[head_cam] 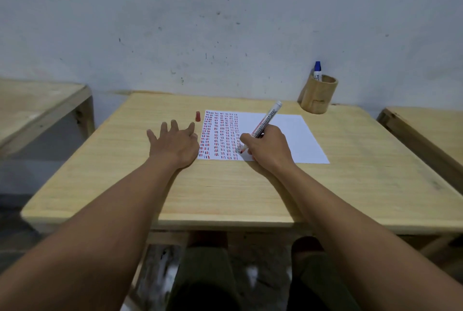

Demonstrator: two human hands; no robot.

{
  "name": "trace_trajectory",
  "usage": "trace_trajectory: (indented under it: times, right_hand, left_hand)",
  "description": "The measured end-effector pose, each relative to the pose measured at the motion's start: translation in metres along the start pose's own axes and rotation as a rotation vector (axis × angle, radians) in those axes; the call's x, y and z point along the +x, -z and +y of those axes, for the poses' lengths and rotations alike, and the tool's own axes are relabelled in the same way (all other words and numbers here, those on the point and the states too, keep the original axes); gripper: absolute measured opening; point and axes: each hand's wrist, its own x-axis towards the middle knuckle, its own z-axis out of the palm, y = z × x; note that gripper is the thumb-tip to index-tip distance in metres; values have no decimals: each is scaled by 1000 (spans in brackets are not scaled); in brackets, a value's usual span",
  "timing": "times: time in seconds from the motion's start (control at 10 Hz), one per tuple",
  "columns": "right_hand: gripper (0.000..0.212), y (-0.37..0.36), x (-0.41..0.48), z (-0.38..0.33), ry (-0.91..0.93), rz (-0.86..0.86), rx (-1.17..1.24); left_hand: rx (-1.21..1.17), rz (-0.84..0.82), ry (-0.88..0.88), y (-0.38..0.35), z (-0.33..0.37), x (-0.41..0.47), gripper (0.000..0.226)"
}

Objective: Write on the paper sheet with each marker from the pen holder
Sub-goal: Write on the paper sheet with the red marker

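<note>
A white paper sheet (pixel 288 135) lies on the wooden table (pixel 225 190); its left half is filled with columns of short red and dark marks. My right hand (pixel 268 148) grips a white red-ink marker (pixel 266 119), tip down on the sheet near its front edge. The marker's red cap (pixel 198 116) stands on the table just left of the sheet's far corner. My left hand (pixel 172 144) rests flat, fingers spread, at the sheet's left edge. A wooden pen holder (pixel 318 96) at the table's back right holds a blue-capped marker (pixel 317 71).
A grey wall (pixel 225 22) rises right behind the table. Two more wooden tables flank it: the left table (pixel 37 108) and the right table (pixel 431 125). My knees (pixel 250 273) show below the table's front edge.
</note>
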Motion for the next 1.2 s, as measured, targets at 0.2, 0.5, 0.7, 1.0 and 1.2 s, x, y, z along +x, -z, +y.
trace_trajectory:
  times: [0.2,0.5,0.7,1.0,1.2]
  right_hand:
    - [28,-2,-1,1,27,-7,-35]
    - [27,-4,-1,3,47,-4,-52]
    - [22,-4,1,2,40,-39,-51]
    - [24,-4,0,1,36,-23,-45]
    - [21,3,2,-3,-9,31,75]
  left_hand:
    - [12,-16,2,-1,0,0,57]
    - [11,-17,1,0,0,-2,57]
    - [10,-11,-1,0,0,-2,57]
    - [0,-13,-1,1,-1,-3,57]
    - [-45,-17,7,3,1,-3,56]
